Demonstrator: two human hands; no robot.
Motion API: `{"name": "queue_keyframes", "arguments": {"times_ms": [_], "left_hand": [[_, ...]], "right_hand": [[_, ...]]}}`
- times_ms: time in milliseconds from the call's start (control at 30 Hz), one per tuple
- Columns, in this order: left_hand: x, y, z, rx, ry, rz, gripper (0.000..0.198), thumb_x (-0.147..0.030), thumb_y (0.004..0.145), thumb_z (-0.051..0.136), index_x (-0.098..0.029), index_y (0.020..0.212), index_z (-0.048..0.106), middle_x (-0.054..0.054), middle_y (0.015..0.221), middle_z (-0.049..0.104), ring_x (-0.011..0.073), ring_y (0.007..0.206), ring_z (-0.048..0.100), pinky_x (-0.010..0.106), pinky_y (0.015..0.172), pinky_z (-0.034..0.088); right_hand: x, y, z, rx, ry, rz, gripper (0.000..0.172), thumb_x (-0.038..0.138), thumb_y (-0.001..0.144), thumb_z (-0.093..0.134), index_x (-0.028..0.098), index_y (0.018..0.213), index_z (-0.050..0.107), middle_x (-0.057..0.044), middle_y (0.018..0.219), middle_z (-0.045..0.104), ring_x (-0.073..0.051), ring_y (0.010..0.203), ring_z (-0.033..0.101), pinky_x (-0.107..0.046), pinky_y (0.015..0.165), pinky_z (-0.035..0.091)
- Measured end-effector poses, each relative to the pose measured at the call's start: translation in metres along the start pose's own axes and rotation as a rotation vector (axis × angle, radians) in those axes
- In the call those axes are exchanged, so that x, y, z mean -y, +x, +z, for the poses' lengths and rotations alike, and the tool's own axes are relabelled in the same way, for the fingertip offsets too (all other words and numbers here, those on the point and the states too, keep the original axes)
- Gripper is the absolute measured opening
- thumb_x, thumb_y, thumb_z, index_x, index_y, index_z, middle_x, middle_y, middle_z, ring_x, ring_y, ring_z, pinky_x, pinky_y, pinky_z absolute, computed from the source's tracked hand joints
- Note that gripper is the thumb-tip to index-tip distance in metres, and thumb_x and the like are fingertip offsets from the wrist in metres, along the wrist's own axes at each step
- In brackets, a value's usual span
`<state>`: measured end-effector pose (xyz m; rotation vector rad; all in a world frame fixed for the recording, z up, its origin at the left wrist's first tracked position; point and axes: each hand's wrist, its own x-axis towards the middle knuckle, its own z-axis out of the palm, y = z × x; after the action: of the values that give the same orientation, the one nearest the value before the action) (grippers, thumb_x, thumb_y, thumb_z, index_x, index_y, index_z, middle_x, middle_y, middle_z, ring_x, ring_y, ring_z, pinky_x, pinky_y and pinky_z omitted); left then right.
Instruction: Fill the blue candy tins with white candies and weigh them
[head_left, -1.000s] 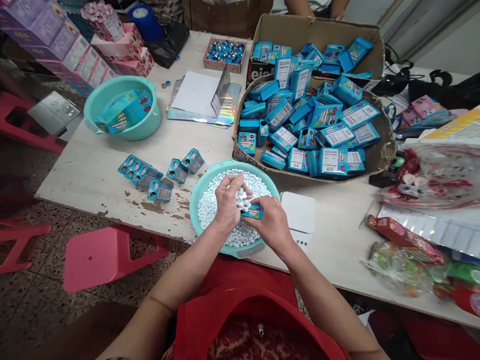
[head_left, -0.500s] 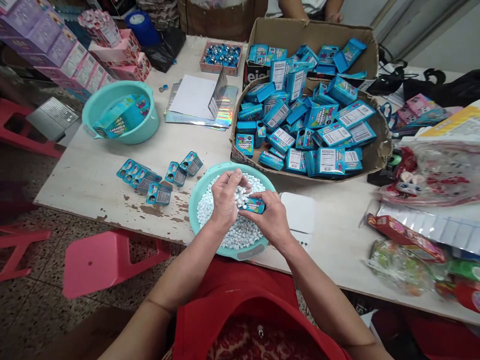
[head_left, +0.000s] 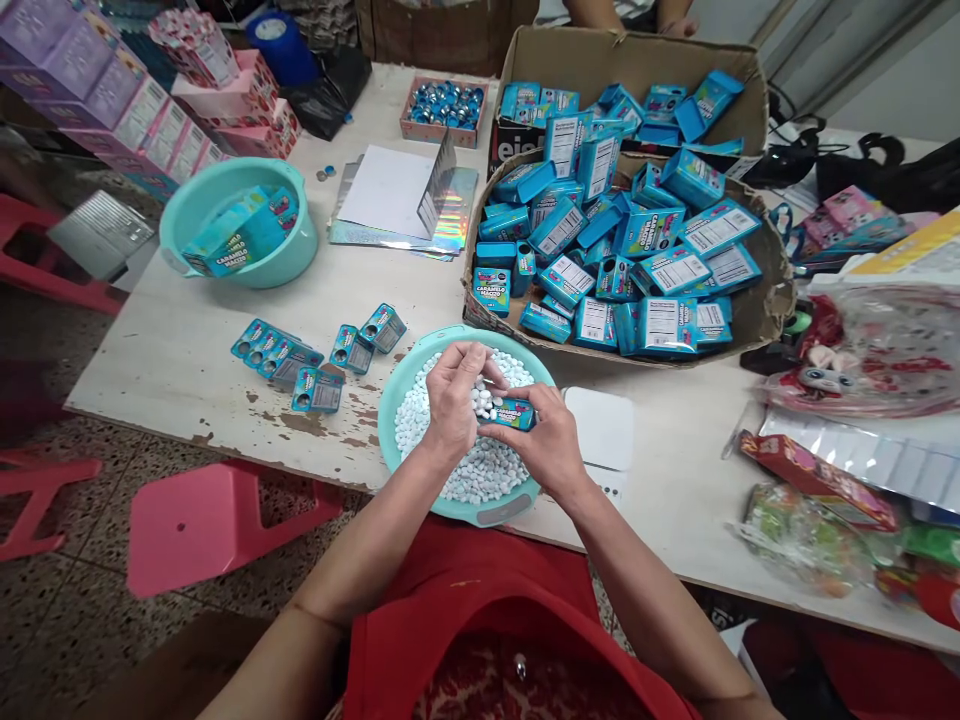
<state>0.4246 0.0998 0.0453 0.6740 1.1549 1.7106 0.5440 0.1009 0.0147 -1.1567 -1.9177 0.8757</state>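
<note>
My right hand (head_left: 544,435) grips a small blue candy box (head_left: 514,414) by its sides, tilted over the turquoise basin (head_left: 388,410). My left hand (head_left: 454,400) is cupped beside the box, its fingers curled round a small heap of white candies (head_left: 482,402) right at the box's end. Below both hands, the basin holds a mass of loose white candies (head_left: 484,470). Whether candies are passing into the box cannot be made out. Several small blue boxes (head_left: 319,388) stand on the table left of the basin.
Cardboard boxes (head_left: 772,290) full of blue candy boxes stand behind the basin. A second turquoise basin (head_left: 300,245) holds blue packaging. White scale (head_left: 600,430) lies right of my hands. Sheets (head_left: 386,190) and a tray of caps (head_left: 442,110) sit farther back. A pink stool (head_left: 180,530) stands at left.
The candy heap in my left hand looks slightly smaller. My hands and the candy box stay nearly in place; the view has shifted a little.
</note>
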Motion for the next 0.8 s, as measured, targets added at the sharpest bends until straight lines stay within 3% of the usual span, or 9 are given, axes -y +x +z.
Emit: {"name": "queue_keyframes", "arguments": {"times_ms": [267,433,567,667,733,800], "left_hand": [[0.000,0.000,-0.001,0.073,0.014,-0.044,0.030,-0.048,0.082,0.059,-0.019,0.080,0.060,-0.002,0.056,0.056,0.0106,0.050,0.055,0.022,0.049,0.043],[-0.009,-0.006,0.000,0.178,0.017,-0.072,0.031,-0.048,0.083,0.058,-0.018,0.078,0.061,-0.001,0.055,0.055,0.0094,0.045,0.051,0.022,0.044,0.039],[-0.011,0.011,-0.022,0.075,0.075,0.047,0.032,-0.048,0.086,0.052,-0.019,0.076,0.059,-0.003,0.052,0.051,0.0075,0.040,0.042,0.021,0.040,0.032],[0.015,0.039,-0.050,0.055,0.471,0.125,0.033,-0.046,0.089,0.047,-0.019,0.078,0.061,0.001,0.065,0.060,0.0123,0.057,0.055,0.025,0.055,0.044],[0.042,0.054,-0.063,0.171,0.882,0.186,0.027,-0.038,0.089,0.048,-0.018,0.083,0.065,0.005,0.087,0.067,0.0180,0.085,0.061,0.031,0.079,0.048],[0.070,0.061,-0.068,0.316,1.213,0.265,0.024,-0.031,0.090,0.048,-0.018,0.097,0.066,0.008,0.110,0.064,0.0219,0.108,0.055,0.036,0.098,0.040]], "right_hand": [[-0.001,0.002,0.000,-0.019,0.053,0.015,0.033,0.051,0.072,0.072,0.023,0.088,0.063,-0.003,0.083,0.065,-0.023,0.082,0.057,-0.037,0.075,0.044],[0.000,0.000,-0.001,-0.032,0.113,0.027,0.036,0.052,0.070,0.074,0.023,0.088,0.064,-0.003,0.084,0.065,-0.023,0.085,0.058,-0.038,0.078,0.046],[-0.002,-0.010,-0.011,-0.092,0.197,0.061,0.044,0.052,0.063,0.079,0.024,0.095,0.065,-0.004,0.094,0.065,-0.024,0.092,0.060,-0.039,0.082,0.048],[-0.005,-0.018,-0.019,-0.171,0.223,0.103,0.045,0.050,0.060,0.081,0.025,0.095,0.066,-0.004,0.096,0.064,-0.023,0.092,0.061,-0.038,0.080,0.050],[-0.007,-0.022,-0.023,-0.188,0.228,0.119,0.044,0.048,0.060,0.082,0.024,0.093,0.067,-0.003,0.094,0.064,-0.023,0.090,0.062,-0.038,0.079,0.050],[-0.008,-0.024,-0.026,-0.197,0.231,0.113,0.043,0.046,0.060,0.083,0.024,0.093,0.067,-0.003,0.094,0.064,-0.022,0.090,0.062,-0.038,0.079,0.051]]}}
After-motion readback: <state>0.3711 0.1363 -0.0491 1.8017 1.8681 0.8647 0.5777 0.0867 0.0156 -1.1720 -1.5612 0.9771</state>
